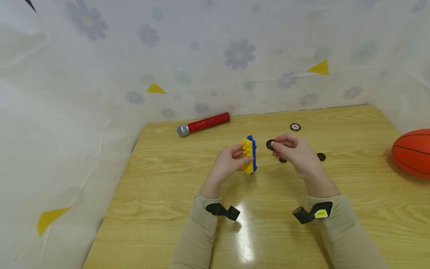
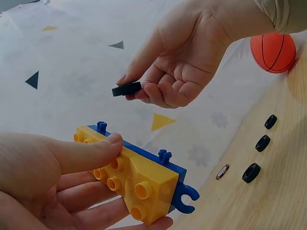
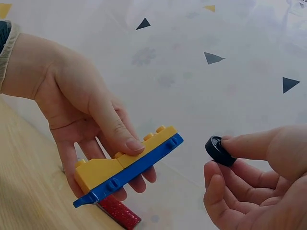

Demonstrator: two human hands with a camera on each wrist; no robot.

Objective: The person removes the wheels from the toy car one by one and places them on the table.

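Observation:
My left hand [image 1: 242, 161] grips a toy chassis of yellow bricks on a blue base plate [image 1: 249, 155], held on edge above the wooden table [image 1: 161, 179], thumb across the studs. In the left wrist view the yellow and blue chassis [image 2: 144, 179] shows blue axle pegs along its far side. My right hand [image 1: 276, 146] pinches a small black wheel [image 1: 270, 144] between thumb and fingertips, just right of the chassis and apart from it. The same black wheel [image 3: 219, 151] hangs level with the chassis [image 3: 125, 164] in the right wrist view, and the wheel [image 2: 127, 89] sits above it in the left wrist view.
Two loose black wheels [image 1: 321, 157] [image 1: 283, 160] and a round disc [image 1: 295, 127] lie on the table beyond my right hand. A red microphone [image 1: 205, 123] lies at the back left. An orange basketball [image 1: 413, 152] sits at the right edge. Flowered sheeting walls the table in.

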